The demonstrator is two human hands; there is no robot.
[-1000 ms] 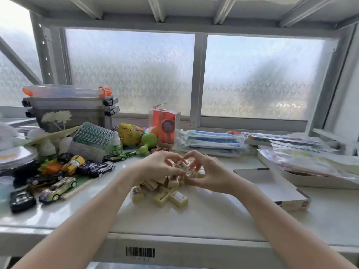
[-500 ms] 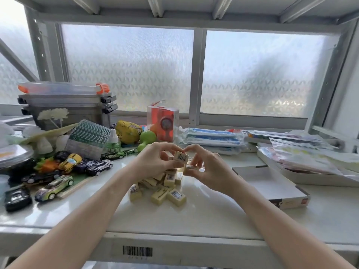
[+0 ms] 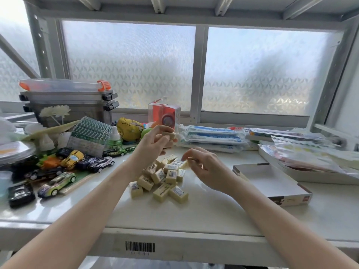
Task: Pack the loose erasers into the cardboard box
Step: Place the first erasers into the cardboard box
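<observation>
A pile of several cream-coloured erasers (image 3: 162,176) with barcode labels lies on the white shelf. My left hand (image 3: 153,144) is raised above the pile's far side, fingers shut on one eraser (image 3: 169,136). My right hand (image 3: 204,166) hovers at the pile's right edge with curled fingers pinching what looks like a small eraser (image 3: 191,161). The shallow cardboard box (image 3: 272,184) sits open to the right of my right hand, its white inside bare.
Toy cars (image 3: 56,180) crowd the left side beside a card stack (image 3: 88,135) and a metal container (image 3: 68,105). A red boxed toy (image 3: 164,118) and plastic packets (image 3: 211,135) stand behind the pile. A tray of bagged sheets (image 3: 310,160) lies at the far right.
My hands, joined over the pile before, have separated. The left hand rose with an eraser; the right hand dropped to the pile's right edge.
</observation>
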